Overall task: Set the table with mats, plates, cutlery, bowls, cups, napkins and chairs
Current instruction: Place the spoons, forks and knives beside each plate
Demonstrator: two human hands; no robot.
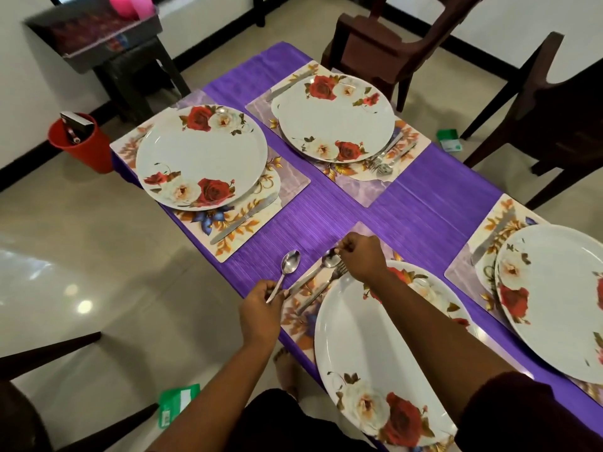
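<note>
Head view: the left hand point(261, 305) pinches a spoon point(286, 270) by its handle over the counter point(424, 197). Right hand point(362, 259) fingers curl around cutlery point(323, 275) lying beside the near plate point(368, 337).

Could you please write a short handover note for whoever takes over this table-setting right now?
Left hand holds a spoon by its handle, over the purple tablecloth. Right hand pinches the top of a second spoon lying beside a fork on the near mat.

Done: four mats, each with a floral plate: near, far left, far middle, right. Knives lie by the far left, far middle and right plates; fork and spoon by the far middle one.

Left: finish the cutlery, then bowls, cups and napkins, none in view. Chairs stand back from the table.
</note>
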